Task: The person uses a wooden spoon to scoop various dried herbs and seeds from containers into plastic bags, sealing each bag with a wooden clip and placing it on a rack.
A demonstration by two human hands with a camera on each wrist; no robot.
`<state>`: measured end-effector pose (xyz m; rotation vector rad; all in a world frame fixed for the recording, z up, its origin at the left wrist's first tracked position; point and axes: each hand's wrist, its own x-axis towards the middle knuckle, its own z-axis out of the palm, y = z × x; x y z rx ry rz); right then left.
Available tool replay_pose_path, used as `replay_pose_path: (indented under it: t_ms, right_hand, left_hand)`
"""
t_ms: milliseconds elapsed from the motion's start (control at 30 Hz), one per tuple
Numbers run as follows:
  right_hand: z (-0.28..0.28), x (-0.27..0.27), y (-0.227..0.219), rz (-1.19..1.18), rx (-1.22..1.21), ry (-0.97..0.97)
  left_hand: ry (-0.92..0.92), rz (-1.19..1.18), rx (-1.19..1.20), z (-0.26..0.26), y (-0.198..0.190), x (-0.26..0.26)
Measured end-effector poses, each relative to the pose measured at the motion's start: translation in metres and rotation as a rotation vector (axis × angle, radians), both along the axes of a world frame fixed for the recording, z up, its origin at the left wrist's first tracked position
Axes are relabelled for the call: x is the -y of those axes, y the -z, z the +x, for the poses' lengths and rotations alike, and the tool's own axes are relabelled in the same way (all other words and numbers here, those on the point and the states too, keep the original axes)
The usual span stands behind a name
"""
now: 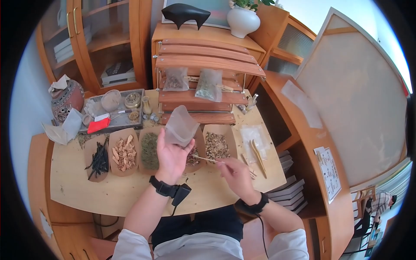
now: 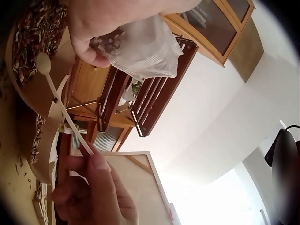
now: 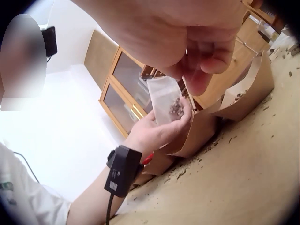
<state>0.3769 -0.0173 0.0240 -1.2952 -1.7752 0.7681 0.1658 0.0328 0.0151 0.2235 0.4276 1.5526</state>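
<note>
My left hand (image 1: 170,158) holds a small translucent sachet bag (image 1: 181,126) upright above the paper trays. Dark dried bits show in the lower part of the bag (image 3: 164,96) in the right wrist view. Between thumb and fingers, my right hand (image 1: 237,175) pinches the handle of a thin wooden spoon (image 2: 70,123). Its small bowl hangs over a paper tray of reddish dried herbs (image 2: 35,40), partly hidden by my left hand in the head view. To the right stands another tray of mixed dried pieces (image 1: 217,145).
Left along the row are trays of green herb (image 1: 149,151), tan slices (image 1: 125,151) and dark strips (image 1: 99,160). Behind them stand a slatted wooden rack (image 1: 208,63) with filled sachets and a grey tray (image 1: 125,125). Golden tongs (image 1: 258,158) lie at right.
</note>
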Motion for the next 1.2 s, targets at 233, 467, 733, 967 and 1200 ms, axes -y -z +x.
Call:
replay_pose_path:
  t_ms: [233, 467, 733, 967, 1200]
  right_hand:
    - [-0.021, 0.008, 0.007, 0.139, 0.27, -0.11]
    - [0.008, 0.018, -0.023, 0.069, 0.301, 0.012]
    - [0.125, -0.012, 0.003, 0.02, 0.58, 0.403]
    - [0.143, -0.018, 0.029, 0.013, 0.604, 0.351]
    - [0.121, -0.016, -0.024, -0.036, 0.427, 0.332]
  left_hand:
    - [-0.001, 0.005, 0.023, 0.004, -0.002, 0.001]
    - [0.026, 0.01, 0.002, 0.006, -0.002, 0.004]
    - [0.043, 0.01, 0.012, 0.006, 0.001, 0.003]
    - [0.053, 0.03, 0.011, 0.005, -0.002, 0.004]
    - [0.035, -0.003, 0.008, 0.005, 0.001, 0.002]
